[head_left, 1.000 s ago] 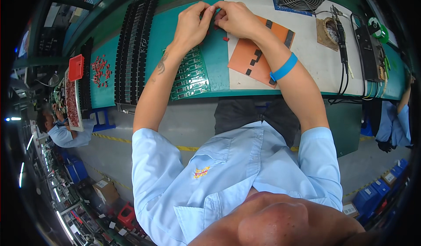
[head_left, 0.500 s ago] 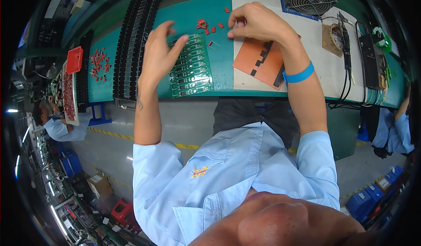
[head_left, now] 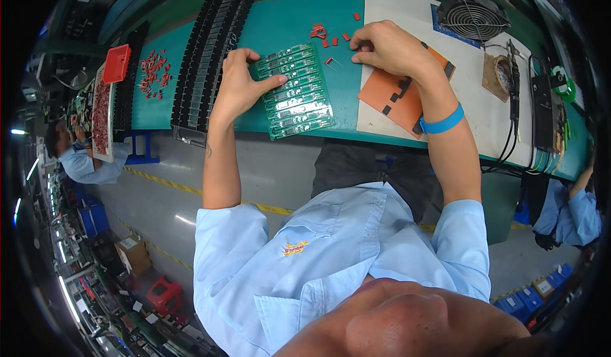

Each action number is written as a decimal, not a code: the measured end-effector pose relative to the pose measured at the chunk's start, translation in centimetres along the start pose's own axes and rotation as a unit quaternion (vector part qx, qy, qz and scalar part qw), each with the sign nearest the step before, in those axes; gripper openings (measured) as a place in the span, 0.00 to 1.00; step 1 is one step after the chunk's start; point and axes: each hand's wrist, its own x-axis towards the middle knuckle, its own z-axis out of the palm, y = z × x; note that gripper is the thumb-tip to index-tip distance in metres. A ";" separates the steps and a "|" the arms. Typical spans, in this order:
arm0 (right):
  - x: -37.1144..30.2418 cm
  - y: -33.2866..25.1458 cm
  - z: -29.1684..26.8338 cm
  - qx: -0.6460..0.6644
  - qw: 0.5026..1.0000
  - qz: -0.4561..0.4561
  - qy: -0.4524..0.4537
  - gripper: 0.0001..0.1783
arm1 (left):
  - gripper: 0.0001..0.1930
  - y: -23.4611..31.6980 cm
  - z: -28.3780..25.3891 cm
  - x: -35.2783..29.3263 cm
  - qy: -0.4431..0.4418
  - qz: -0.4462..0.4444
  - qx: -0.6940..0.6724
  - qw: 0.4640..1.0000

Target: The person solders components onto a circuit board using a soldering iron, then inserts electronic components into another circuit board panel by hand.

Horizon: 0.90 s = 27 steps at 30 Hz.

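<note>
A green circuit board panel (head_left: 298,96), made up of several narrow strips, rests on the teal bench mat. My left hand (head_left: 244,84) grips its left side, with the thumb on top of the board and the fingers at the upper left edge. To the right of the panel, my right hand (head_left: 391,50) is closed in a pinch, a bit of red showing at the fingertips, apparently a small red component. Between panel and right hand lies a red component with two wire leads (head_left: 329,60). Several loose red components (head_left: 317,31) lie just beyond the panel.
A black slotted rack (head_left: 210,58) stands left of the panel, and past it a red component pile (head_left: 154,74) and red tray (head_left: 116,64). At right are an orange board (head_left: 391,96), a fan (head_left: 474,14) and a soldering iron (head_left: 513,70). Co-workers sit at both sides.
My left hand has come down onto the panel, its thumb now on the board. My right hand stays pinched right of the panel. The whole view has shifted slightly.
</note>
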 end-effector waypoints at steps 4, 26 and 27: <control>0.4 0.3 0.1 0.012 1.000 -0.012 0.005 0.08 | 0.44 -0.1 0.9 0.0 0.052 0.024 -0.041 0.997; 1.4 0.5 -0.6 0.127 0.987 -0.039 0.085 0.11 | 0.13 -0.5 -5.3 -1.5 -0.119 -0.025 -0.350 0.929; 1.3 0.5 -0.8 0.126 0.987 -0.038 0.088 0.11 | 0.13 -0.6 -5.1 -2.1 -0.121 -0.022 -0.350 0.929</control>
